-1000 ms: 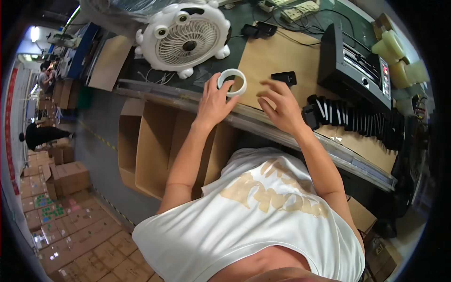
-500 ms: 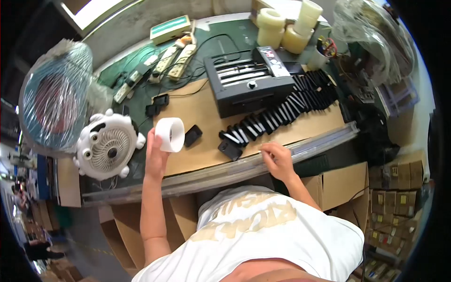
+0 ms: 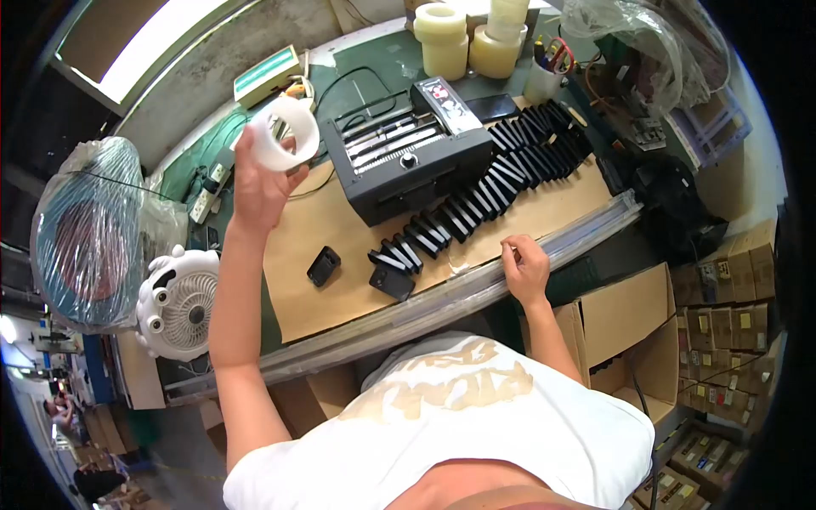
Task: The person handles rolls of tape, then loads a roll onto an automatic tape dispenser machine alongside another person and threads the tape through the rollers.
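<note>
Left hand (image 3: 262, 183): raised above the desk (image 3: 371, 51), grasping a white ring (image 3: 306, 132), thumb and fingers at its lower side, the open hole turned toward the camera. Right hand (image 3: 525, 268): closed loosely, fingers curled in near the front edge of the desk (cannot tell whether anything small is pinched there).

Between the hands, a brown sheet (image 3: 297, 306) covers part of the desk. On it, two loose black pieces: one (image 3: 323, 266) lies apart, the other (image 3: 392, 282) sits just beside the near end of a long row of black pieces (image 3: 493, 183). The row, pale strips showing between dark ones, runs back toward the right, past a black machine (image 3: 412, 153) with a round knob at its front.

Farther back: pale yellow rolls (image 3: 444, 55), some stacked, and a cup of tools (image 3: 542, 83). Left side: a white fan (image 3: 183, 304) with two bulging eyes (frog-like, perhaps), beside a large object in clear wrap (image 3: 89, 234). Below the desk, at right, an open carton (image 3: 625, 319); stacked boxes (image 3: 722, 340) beyond.
</note>
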Tool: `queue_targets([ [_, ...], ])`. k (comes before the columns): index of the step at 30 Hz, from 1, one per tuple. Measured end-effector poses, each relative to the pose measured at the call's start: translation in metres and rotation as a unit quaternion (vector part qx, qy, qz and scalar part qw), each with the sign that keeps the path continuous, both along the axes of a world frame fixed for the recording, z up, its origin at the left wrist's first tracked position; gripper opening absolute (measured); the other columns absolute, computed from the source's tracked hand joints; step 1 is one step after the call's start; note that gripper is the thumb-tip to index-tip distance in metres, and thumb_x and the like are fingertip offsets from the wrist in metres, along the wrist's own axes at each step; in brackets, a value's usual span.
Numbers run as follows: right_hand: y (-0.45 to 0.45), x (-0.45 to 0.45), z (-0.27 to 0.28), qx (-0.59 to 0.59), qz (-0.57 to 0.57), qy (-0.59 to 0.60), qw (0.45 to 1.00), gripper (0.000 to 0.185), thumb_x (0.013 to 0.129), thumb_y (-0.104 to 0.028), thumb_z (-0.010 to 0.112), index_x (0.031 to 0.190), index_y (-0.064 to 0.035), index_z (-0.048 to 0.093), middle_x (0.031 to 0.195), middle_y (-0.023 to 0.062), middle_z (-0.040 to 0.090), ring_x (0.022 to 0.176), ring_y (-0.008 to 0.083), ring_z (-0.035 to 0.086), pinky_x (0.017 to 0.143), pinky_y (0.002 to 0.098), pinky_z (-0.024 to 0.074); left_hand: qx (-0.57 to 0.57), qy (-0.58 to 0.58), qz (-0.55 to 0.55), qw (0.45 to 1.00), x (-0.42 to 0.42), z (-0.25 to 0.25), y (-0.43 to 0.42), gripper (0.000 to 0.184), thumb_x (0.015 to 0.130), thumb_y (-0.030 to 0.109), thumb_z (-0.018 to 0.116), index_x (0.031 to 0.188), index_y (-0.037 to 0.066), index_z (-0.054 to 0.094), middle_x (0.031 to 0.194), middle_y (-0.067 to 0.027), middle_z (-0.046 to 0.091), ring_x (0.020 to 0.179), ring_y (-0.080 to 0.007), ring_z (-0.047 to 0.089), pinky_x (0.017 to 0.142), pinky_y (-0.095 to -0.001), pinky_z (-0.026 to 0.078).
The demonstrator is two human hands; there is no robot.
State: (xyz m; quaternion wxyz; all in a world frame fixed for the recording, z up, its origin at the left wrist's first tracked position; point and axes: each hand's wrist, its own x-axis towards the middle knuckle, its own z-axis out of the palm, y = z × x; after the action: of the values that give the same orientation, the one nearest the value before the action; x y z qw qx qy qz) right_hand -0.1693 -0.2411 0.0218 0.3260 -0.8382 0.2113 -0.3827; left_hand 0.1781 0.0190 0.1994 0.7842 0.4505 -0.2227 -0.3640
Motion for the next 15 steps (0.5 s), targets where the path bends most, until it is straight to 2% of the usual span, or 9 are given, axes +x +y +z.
queue_targets([
  [3,-0.001,0.005,-0.002,0.013,-0.028,0.000,1.000,0.003,0.085,-0.005,0.066,0.087,-0.0048,0.068,0.085,0.0078,0.069,0.057,0.0208,0.061,0.053,0.0313,0.0472,0.171,-0.249,0.147,0.942,-0.016,0.002,-0.020,0.073,0.096,0.045,0.061,0.154,0.014,0.028,0.137,-0.0161,0.051,0.123,-0.0237,0.057,0.094,-0.0386,0.053],
  [4,-0.001,0.006,-0.003,0.011,-0.031,-0.007,0.999,0.003,0.086,-0.005,0.066,0.087,-0.0053,0.068,0.084,0.0071,0.069,0.057,0.0203,0.061,0.052,0.0306,0.0470,0.183,-0.304,0.149,0.923,-0.017,0.001,-0.023,0.081,0.092,0.034,0.071,0.155,0.011,0.025,0.136,-0.0147,0.051,0.123,-0.0224,0.055,0.101,-0.0398,0.048],
  [6,-0.002,0.005,-0.001,0.005,-0.037,-0.004,0.999,0.003,0.085,-0.005,0.066,0.088,-0.0050,0.068,0.084,0.0077,0.068,0.058,0.0209,0.061,0.052,0.0308,0.0472,0.197,-0.444,0.165,0.858,-0.030,-0.001,-0.031,0.092,0.083,0.031,0.081,0.154,0.008,0.026,0.134,-0.0159,0.051,0.122,-0.0255,0.055,0.102,-0.0404,0.047],
  [7,-0.001,0.007,0.001,0.001,-0.033,-0.003,0.999,0.003,0.085,-0.005,0.066,0.088,-0.0049,0.068,0.084,0.0081,0.068,0.058,0.0213,0.062,0.052,0.0310,0.0474,0.204,-0.509,0.178,0.817,-0.036,0.000,-0.029,0.098,0.079,0.030,0.087,0.153,0.007,0.026,0.134,-0.0164,0.051,0.121,-0.0270,0.055,0.103,-0.0406,0.046],
  [8,0.000,0.008,0.000,0.004,-0.034,-0.004,0.999,0.003,0.086,-0.005,0.066,0.088,-0.0046,0.068,0.084,0.0082,0.068,0.058,0.0207,0.061,0.052,0.0305,0.0471,0.201,-0.616,0.211,0.732,-0.031,-0.006,-0.030,0.104,0.071,0.027,0.093,0.151,0.007,0.029,0.134,-0.0176,0.049,0.125,-0.0304,0.051,0.107,-0.0430,0.042],
  [9,0.000,0.008,-0.001,0.007,-0.031,-0.006,0.999,0.003,0.086,-0.005,0.066,0.088,-0.0043,0.068,0.083,0.0084,0.068,0.058,0.0201,0.061,0.053,0.0301,0.0467,0.233,-0.672,0.242,0.660,-0.037,-0.008,-0.025,0.106,0.068,0.033,0.094,0.150,0.007,0.032,0.135,-0.0178,0.047,0.127,-0.0330,0.048,0.109,-0.0432,0.040],
  [11,-0.001,0.008,-0.001,0.023,-0.019,-0.015,0.999,0.002,0.087,-0.004,0.066,0.088,-0.0037,0.068,0.082,0.0086,0.067,0.058,0.0187,0.059,0.053,0.0292,0.0458,0.194,-0.691,0.225,0.659,-0.039,-0.007,-0.026,0.108,0.066,0.033,0.095,0.149,0.007,0.031,0.135,-0.0178,0.047,0.125,-0.0334,0.050,0.107,-0.0450,0.042],
  [13,-0.002,0.004,0.000,0.048,-0.009,-0.030,0.998,0.002,0.088,-0.004,0.066,0.088,-0.0030,0.068,0.082,0.0087,0.067,0.058,0.0170,0.057,0.054,0.0282,0.0446,0.139,-0.544,0.157,0.813,-0.047,-0.009,-0.026,0.113,0.070,0.026,0.094,0.155,0.009,0.021,0.139,-0.0153,0.042,0.127,-0.0298,0.050,0.107,-0.0435,0.043],
  [15,0.001,0.006,0.008,0.080,0.007,-0.050,0.996,0.005,0.091,-0.003,0.064,0.091,-0.0019,0.069,0.079,0.0050,0.065,0.060,0.0100,0.052,0.055,0.0249,0.0409,0.061,-0.359,0.085,0.927,-0.060,-0.004,-0.024,0.116,0.072,0.022,0.092,0.159,0.013,0.015,0.147,-0.0154,0.035,0.133,-0.0271,0.045,0.108,-0.0423,0.044],
])
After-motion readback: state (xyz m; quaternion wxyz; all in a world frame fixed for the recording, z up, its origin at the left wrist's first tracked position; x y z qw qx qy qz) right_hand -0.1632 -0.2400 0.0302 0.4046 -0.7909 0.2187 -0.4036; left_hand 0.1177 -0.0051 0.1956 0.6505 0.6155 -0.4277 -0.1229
